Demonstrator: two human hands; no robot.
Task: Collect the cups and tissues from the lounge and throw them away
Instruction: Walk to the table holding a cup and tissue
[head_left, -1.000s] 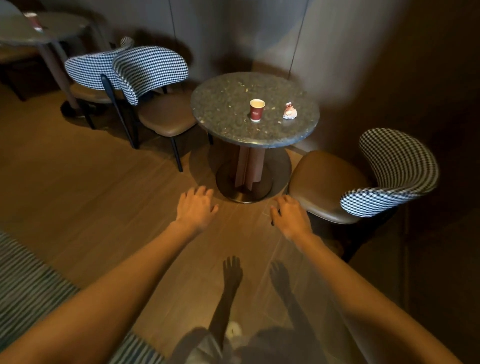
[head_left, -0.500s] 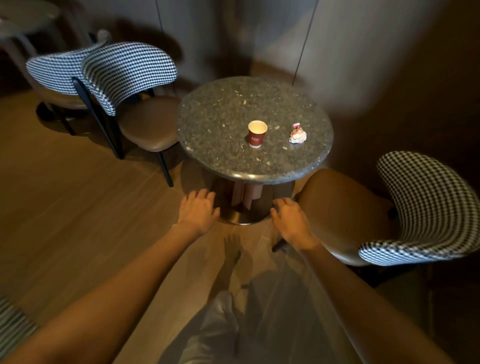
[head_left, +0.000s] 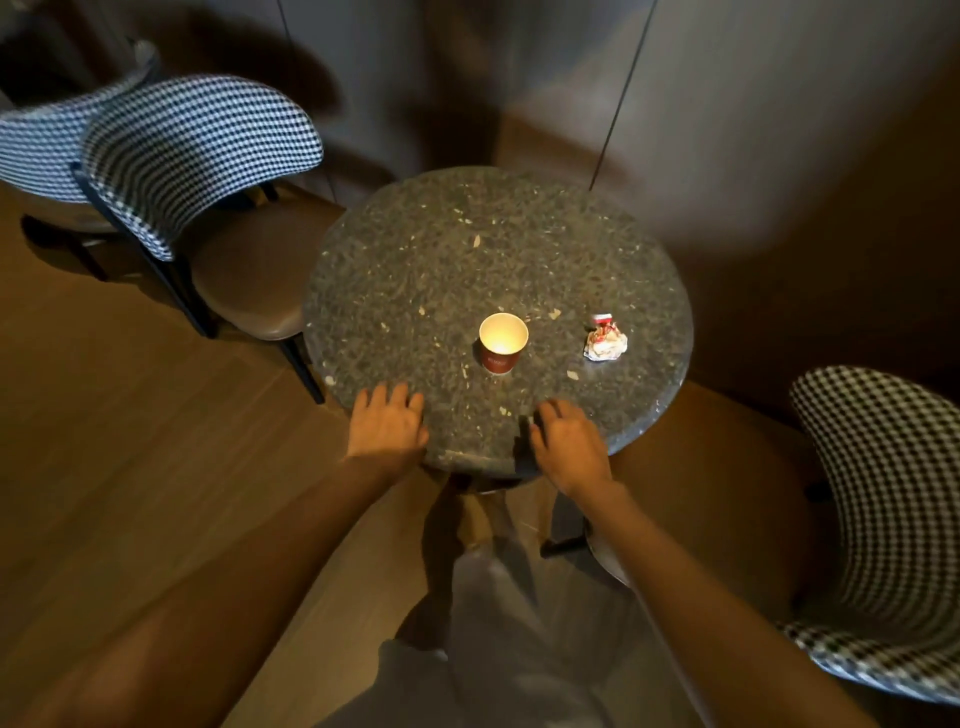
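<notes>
On the round dark speckled stone table (head_left: 415, 249), 1 red paper cup (head_left: 502, 344) stands upright beside 1 crumpled white-and-red tissue (head_left: 605, 341), so my left hand (head_left: 387, 423) and right hand (head_left: 569, 441) hover near, loosely open, holding nothing.

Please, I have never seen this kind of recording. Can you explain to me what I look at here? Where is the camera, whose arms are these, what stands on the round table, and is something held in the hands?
There is no machine here. The camera is worn on a person's head and looks forward and down, so the two bare arms reaching up from the bottom edge belong to that person.

The left hand and the right hand are both over the near edge of a round speckled table. The fingers look relaxed and neither hand holds anything; the picture is blurred there, so I cannot tell if they touch the tabletop.

On the table stands an upright red paper cup, which looks empty. To its right, apart from it, lies a crumpled tissue with red print.

Chairs with checked backs stand on the left and right.
</notes>
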